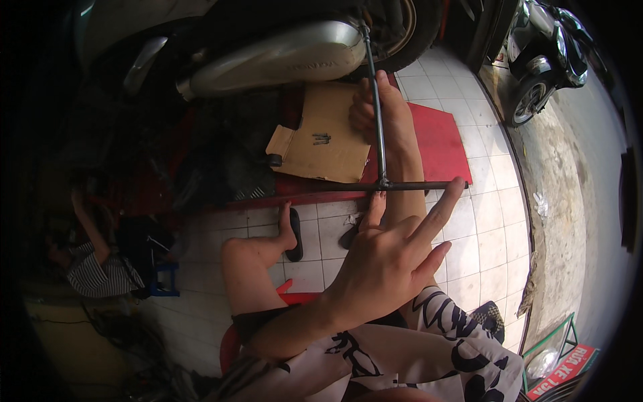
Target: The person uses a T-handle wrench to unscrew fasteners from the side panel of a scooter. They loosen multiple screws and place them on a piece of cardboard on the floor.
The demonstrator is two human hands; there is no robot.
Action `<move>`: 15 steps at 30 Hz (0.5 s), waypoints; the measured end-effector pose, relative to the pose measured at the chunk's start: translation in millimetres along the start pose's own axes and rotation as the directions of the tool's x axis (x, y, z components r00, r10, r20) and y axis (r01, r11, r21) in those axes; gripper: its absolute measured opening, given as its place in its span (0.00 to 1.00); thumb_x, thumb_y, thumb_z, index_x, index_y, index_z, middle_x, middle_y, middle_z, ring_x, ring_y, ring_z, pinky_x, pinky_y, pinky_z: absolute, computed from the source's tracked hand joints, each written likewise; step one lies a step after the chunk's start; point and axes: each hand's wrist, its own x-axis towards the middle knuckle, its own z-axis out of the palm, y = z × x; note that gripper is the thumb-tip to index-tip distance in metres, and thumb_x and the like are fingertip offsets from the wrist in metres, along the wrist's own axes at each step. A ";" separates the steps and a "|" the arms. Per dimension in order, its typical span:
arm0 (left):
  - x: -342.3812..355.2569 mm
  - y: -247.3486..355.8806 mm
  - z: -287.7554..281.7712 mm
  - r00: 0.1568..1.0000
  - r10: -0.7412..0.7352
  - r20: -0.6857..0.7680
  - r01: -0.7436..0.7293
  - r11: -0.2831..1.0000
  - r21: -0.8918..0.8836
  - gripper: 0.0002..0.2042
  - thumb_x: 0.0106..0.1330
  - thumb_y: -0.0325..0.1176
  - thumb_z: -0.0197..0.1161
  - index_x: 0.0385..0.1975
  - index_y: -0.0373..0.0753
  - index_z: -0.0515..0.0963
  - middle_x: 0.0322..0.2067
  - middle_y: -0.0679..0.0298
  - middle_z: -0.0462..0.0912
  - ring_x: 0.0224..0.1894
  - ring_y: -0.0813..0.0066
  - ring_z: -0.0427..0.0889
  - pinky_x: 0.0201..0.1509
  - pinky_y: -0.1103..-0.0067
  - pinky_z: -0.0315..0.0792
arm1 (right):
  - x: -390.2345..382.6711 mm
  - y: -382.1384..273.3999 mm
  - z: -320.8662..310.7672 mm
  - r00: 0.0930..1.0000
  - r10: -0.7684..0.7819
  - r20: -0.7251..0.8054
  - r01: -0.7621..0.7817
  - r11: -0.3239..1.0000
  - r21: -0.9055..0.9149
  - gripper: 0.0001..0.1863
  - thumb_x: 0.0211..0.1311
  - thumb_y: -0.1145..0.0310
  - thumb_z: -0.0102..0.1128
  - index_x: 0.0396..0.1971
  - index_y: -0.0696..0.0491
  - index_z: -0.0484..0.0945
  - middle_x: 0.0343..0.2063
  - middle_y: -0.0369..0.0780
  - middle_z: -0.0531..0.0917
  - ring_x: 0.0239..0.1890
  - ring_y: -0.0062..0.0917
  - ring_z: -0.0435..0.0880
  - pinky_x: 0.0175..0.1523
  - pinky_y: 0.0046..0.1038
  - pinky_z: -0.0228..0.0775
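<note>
The left hand is loosely open, its index finger at the right end of the T-wrench's crossbar. The right hand curls beside the shaft; whether it grips, I cannot tell. The shaft's far end meets the scooter near its wheel. Below, bolts lie on cardboard atop a red platform.

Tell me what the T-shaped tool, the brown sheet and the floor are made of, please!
The T-shaped tool looks like steel: its shaft shines, though the crossbar is duller. The brown sheet seems matte cardboard, with a folded flap. The floor is probably glazed tile: pale, smooth squares with thin joint lines.
</note>
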 end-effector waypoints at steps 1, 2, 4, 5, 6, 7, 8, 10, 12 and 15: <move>-2.1 -0.9 7.1 0.998 -0.004 0.055 0.003 1.000 0.021 0.36 0.61 0.32 0.64 0.68 0.34 0.55 0.15 0.59 0.77 0.15 0.70 0.78 0.23 0.77 0.72 | -0.3 -0.9 0.1 1.000 -0.012 -0.001 0.012 1.000 -0.011 0.22 0.73 0.52 0.41 0.19 0.47 0.62 0.14 0.29 0.59 0.16 0.14 0.53 0.22 0.20 0.46; -5.1 -1.3 7.3 0.995 -0.067 0.076 0.065 0.998 0.025 0.35 0.61 0.32 0.64 0.66 0.31 0.56 0.15 0.58 0.77 0.16 0.68 0.79 0.23 0.76 0.72 | 0.0 -0.6 0.6 1.000 -0.013 -0.003 0.013 1.000 -0.015 0.21 0.73 0.53 0.42 0.19 0.47 0.63 0.15 0.29 0.59 0.16 0.14 0.54 0.22 0.20 0.46; -9.0 -0.7 6.1 0.975 -0.187 0.124 0.184 0.982 0.038 0.33 0.62 0.33 0.64 0.63 0.25 0.58 0.15 0.55 0.78 0.18 0.62 0.82 0.24 0.73 0.73 | -0.2 -1.8 0.9 0.999 -0.016 -0.028 0.016 1.000 -0.015 0.21 0.73 0.53 0.43 0.19 0.47 0.63 0.15 0.29 0.59 0.16 0.14 0.54 0.22 0.20 0.47; -15.0 -7.9 7.9 0.963 -0.247 0.103 0.244 0.969 0.048 0.33 0.62 0.33 0.64 0.62 0.23 0.58 0.15 0.55 0.78 0.18 0.63 0.81 0.24 0.73 0.73 | -0.8 -3.2 0.8 0.999 -0.018 -0.052 0.017 1.000 -0.012 0.21 0.73 0.53 0.43 0.19 0.47 0.63 0.15 0.29 0.59 0.16 0.14 0.54 0.22 0.20 0.47; -18.0 -8.5 4.1 0.941 -0.330 0.079 0.330 0.944 0.021 0.33 0.62 0.33 0.64 0.61 0.20 0.58 0.14 0.56 0.77 0.16 0.67 0.80 0.23 0.75 0.72 | -1.3 -4.3 0.9 0.997 -0.017 -0.074 0.017 1.000 -0.008 0.21 0.73 0.53 0.43 0.19 0.47 0.63 0.15 0.29 0.59 0.16 0.14 0.54 0.22 0.20 0.47; -19.1 -6.9 -1.0 0.910 -0.410 0.054 0.411 0.912 -0.008 0.33 0.62 0.32 0.64 0.60 0.17 0.58 0.13 0.58 0.77 0.15 0.71 0.79 0.22 0.78 0.71 | -1.6 -6.0 -1.4 0.998 -0.020 -0.052 0.020 1.000 -0.002 0.21 0.73 0.53 0.44 0.19 0.47 0.63 0.15 0.29 0.59 0.16 0.14 0.54 0.22 0.20 0.47; -18.5 -6.4 -6.6 0.908 -0.419 -0.020 0.418 0.907 -0.038 0.33 0.62 0.32 0.64 0.61 0.18 0.56 0.13 0.59 0.76 0.14 0.73 0.78 0.21 0.80 0.70 | -0.9 -8.0 -4.7 0.999 -0.022 -0.031 0.022 1.000 0.003 0.21 0.73 0.53 0.44 0.19 0.47 0.63 0.15 0.29 0.59 0.16 0.14 0.54 0.23 0.20 0.47; -16.7 -6.9 -14.6 0.880 -0.442 -0.174 0.431 0.897 -0.101 0.35 0.62 0.30 0.64 0.63 0.19 0.53 0.13 0.61 0.76 0.13 0.79 0.75 0.20 0.84 0.68 | -1.2 -8.2 -4.9 0.999 -0.021 -0.030 0.021 1.000 0.002 0.21 0.72 0.53 0.44 0.19 0.47 0.64 0.15 0.29 0.59 0.16 0.14 0.54 0.23 0.20 0.48; -8.5 1.1 -18.8 0.904 -0.348 -0.247 0.310 0.933 -0.180 0.38 0.61 0.27 0.63 0.66 0.23 0.47 0.12 0.64 0.74 0.13 0.84 0.73 0.20 0.88 0.65 | -2.0 -8.0 0.1 0.997 -0.018 -0.073 0.018 1.000 -0.012 0.21 0.72 0.53 0.44 0.19 0.47 0.64 0.14 0.28 0.59 0.16 0.14 0.54 0.22 0.20 0.48; 4.4 10.4 -20.2 0.980 -0.123 -0.158 0.093 0.978 -0.187 0.37 0.61 0.28 0.63 0.68 0.28 0.50 0.12 0.63 0.74 0.13 0.79 0.74 0.19 0.84 0.66 | 3.7 -5.2 -9.2 0.999 0.021 -0.028 -0.021 1.000 0.010 0.21 0.72 0.53 0.44 0.19 0.47 0.64 0.14 0.29 0.59 0.16 0.14 0.53 0.22 0.20 0.47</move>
